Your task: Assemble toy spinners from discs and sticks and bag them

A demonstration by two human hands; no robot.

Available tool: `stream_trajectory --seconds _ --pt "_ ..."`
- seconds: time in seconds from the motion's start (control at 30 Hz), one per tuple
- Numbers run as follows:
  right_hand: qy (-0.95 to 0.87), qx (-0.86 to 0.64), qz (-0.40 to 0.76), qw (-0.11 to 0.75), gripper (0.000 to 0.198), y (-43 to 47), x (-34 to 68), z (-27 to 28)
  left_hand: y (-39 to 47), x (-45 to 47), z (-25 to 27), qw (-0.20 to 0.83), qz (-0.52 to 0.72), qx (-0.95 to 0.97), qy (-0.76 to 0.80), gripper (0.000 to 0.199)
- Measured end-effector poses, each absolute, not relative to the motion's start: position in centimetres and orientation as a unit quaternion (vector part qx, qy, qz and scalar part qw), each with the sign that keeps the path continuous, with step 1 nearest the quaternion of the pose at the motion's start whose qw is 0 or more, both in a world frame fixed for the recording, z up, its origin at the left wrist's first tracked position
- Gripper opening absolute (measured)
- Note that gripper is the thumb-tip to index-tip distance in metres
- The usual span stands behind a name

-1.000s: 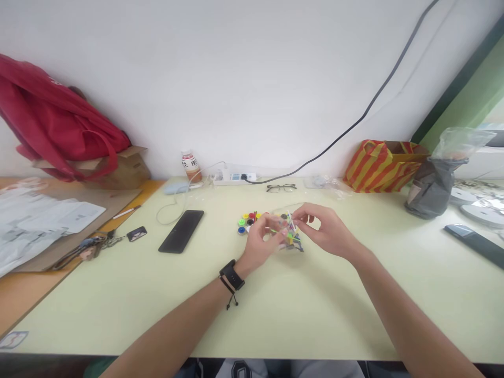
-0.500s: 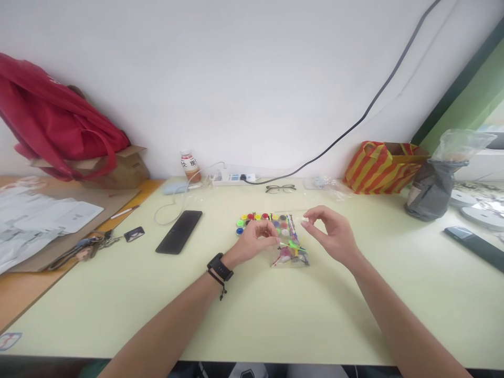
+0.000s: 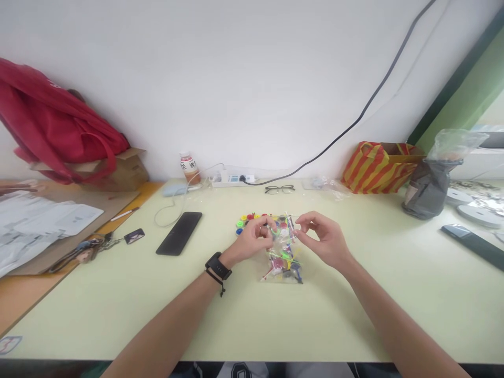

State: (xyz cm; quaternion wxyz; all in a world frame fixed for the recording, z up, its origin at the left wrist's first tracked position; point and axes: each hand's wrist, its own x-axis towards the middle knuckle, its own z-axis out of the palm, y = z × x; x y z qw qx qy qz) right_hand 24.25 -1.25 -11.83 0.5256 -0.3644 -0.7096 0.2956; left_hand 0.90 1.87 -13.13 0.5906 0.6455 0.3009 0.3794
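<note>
A clear plastic bag (image 3: 281, 262) of small colourful plastic pieces is between my hands above the pale table (image 3: 275, 320). The left side of its upper part is pinched in the fingers of my left hand (image 3: 254, 239), which wears a black watch at the wrist. My right hand (image 3: 325, 239) has its thumb and forefinger closed at the bag's upper right edge. Behind the left hand lie several round coloured plastic pieces (image 3: 240, 224) in red, yellow, green and blue, partly hidden by the hand and bag.
A black phone (image 3: 179, 233) lies to the left, keys (image 3: 88, 249) beyond it. Along the wall are a bottle (image 3: 190, 168), a power strip (image 3: 232, 180), glasses (image 3: 279, 189) and a striped bag (image 3: 378, 170). A grey bag (image 3: 427, 189) stands at right.
The plastic bag has come nearer to me and slightly left, its lower end lower in view. My right hand has moved left to the bag's edge.
</note>
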Motion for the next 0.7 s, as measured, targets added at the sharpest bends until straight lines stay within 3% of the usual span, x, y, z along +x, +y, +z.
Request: stream_trajectory --seconds 0.07,0.2,0.27,0.43,0.7 --pt "-0.704 -0.365 0.303 0.528 0.022 -1.3 24.3 -11.8 1.9 0.9 -13.0 0.574 0.378 0.660 0.302 0.024" --pt "-0.639 -0.394 0.357 0.556 0.081 -0.8 24.8 -12.2 2.0 1.0 -12.8 0.567 0.395 0.661 0.294 0.021" --pt "-0.615 -0.411 0.412 0.532 0.093 -0.5 25.2 -12.5 2.1 1.0 -12.9 0.575 0.409 0.643 0.297 0.024" --pt "-0.641 -0.389 0.514 0.418 0.039 0.0 25.5 -13.2 2.4 1.1 -13.4 0.571 0.423 0.628 0.317 0.028" --pt "-0.631 -0.417 0.467 0.458 0.041 -0.3 24.8 -13.7 2.7 1.3 -13.4 0.555 0.469 0.604 0.327 0.031"
